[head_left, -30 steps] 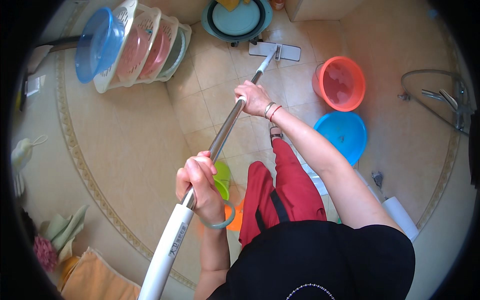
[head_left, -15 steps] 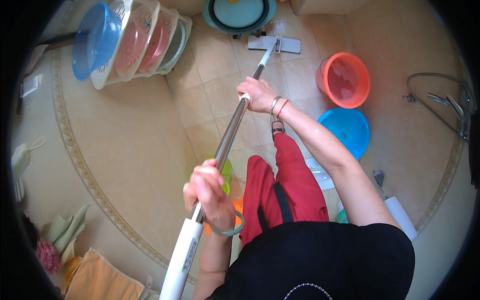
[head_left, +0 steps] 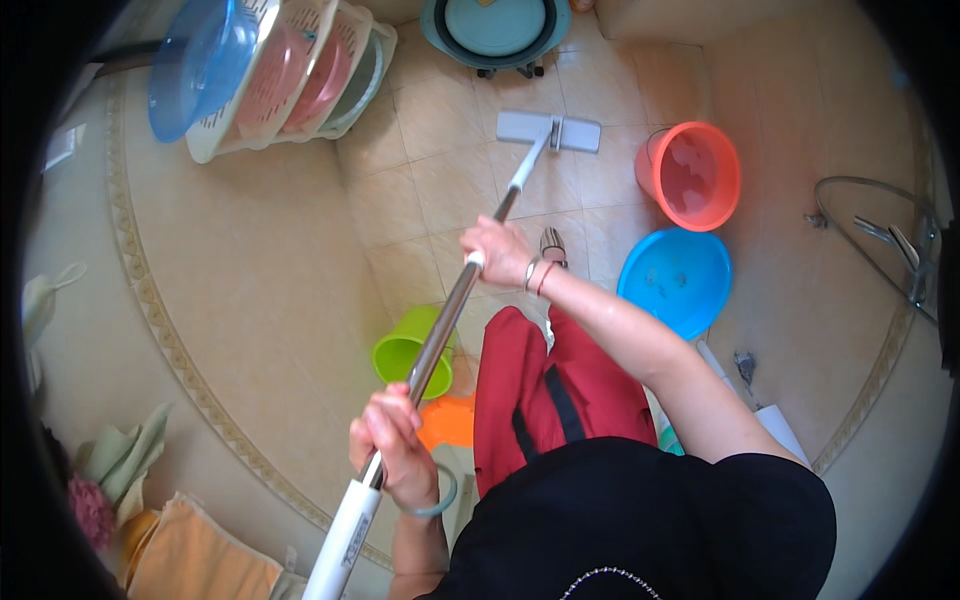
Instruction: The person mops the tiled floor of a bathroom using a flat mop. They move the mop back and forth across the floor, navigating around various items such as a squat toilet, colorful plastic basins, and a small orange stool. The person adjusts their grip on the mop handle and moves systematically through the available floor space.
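A flat mop (head_left: 440, 338) with a metal pole and white grip runs slantwise from the lower left up to the middle of the floor. Its grey-white flat head (head_left: 527, 127) lies on the beige tiles. My left hand (head_left: 393, 447) is wrapped round the pole just above the white grip, a green bangle on its wrist. Farther up, my right hand (head_left: 497, 252) closes round the pole by a white collar. Beneath the pole, next to my left hand, are a lime-green bucket (head_left: 408, 345) and an orange object (head_left: 447, 422), partly hidden.
At right stand an orange-red bucket (head_left: 654, 160) holding liquid and a blue basin (head_left: 675, 285). A white rack (head_left: 255, 140) of basins is upper left; a blue-grey tub (head_left: 433, 30) on a wheeled base stands at the far end. Towels (head_left: 205, 555) hang lower left.
The mop head has slid back toward me over the tiles. Both hands have moved down and left with the pole, and more of the green bucket shows.
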A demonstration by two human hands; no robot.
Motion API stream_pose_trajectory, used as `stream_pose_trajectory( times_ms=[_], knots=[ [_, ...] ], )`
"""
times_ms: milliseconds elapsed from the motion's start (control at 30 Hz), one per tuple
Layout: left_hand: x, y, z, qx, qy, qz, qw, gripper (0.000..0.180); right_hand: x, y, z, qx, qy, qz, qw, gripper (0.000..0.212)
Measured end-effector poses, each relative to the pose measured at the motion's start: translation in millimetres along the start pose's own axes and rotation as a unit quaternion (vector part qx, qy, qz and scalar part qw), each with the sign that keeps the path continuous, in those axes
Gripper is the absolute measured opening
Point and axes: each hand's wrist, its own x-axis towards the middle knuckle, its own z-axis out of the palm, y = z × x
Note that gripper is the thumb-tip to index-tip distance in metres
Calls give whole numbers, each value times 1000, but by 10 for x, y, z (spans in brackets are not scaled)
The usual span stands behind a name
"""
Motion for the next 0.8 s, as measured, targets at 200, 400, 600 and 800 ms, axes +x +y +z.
stream_pose_trajectory(
  times_ms=[200,400,600,800],
  knots=[
    [-316,55,-532,-16,104,-32,994,33,-270,-510,466,15,-111,29,993,7],
    [-351,-369,-856,-11,184,-6,983,24,-165,-552,646,84,-203,8,976,14],
    [-222,-983,-1059,17,75,-130,989,29,638,85,146,293,-356,31,887,37],
    [561,-824,-1261,-101,298,-345,884,33,2050,2100,-238,375,210,339,837,20]
  ],
)
